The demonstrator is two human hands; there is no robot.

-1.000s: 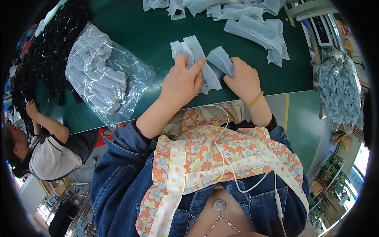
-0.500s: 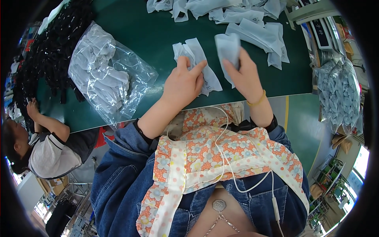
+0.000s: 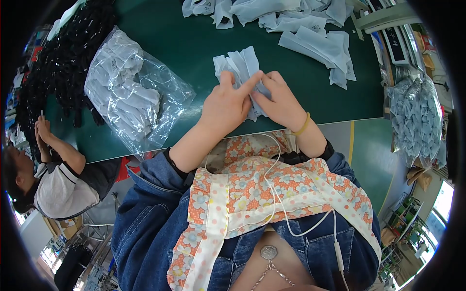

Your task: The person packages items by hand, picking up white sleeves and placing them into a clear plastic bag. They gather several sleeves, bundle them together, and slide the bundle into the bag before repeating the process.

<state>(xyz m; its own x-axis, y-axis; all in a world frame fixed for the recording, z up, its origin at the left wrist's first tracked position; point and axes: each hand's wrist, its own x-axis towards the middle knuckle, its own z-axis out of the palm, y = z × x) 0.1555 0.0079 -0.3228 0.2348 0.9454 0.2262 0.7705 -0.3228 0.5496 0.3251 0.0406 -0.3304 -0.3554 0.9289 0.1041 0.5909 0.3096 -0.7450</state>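
A small stack of frosted pale-grey plastic pouches (image 3: 246,59) lies near the table's front edge, under both my hands. My left hand (image 3: 223,103) grips the stack from its left side, with the index finger stretched across it toward the right. Against the right side of the stack, my right hand (image 3: 284,103) pinches a pouch; its fingertips meet those of the left hand. Most of that pouch is hidden by my fingers. Further back lies a loose pile of similar pouches (image 3: 310,46).
A large clear bag (image 3: 172,89) full of pouches lies on the green table (image 3: 194,48) at left. Beyond it is a heap of black cords (image 3: 73,58), where a co-worker (image 3: 68,186) sits. Another filled bag (image 3: 417,116) hangs at right, beside a metal frame (image 3: 383,17).
My right hand has moved left with its pouch and joined the stack at my left hand. The left hand has stayed nearly in place. The co-worker's hands have lifted slightly.
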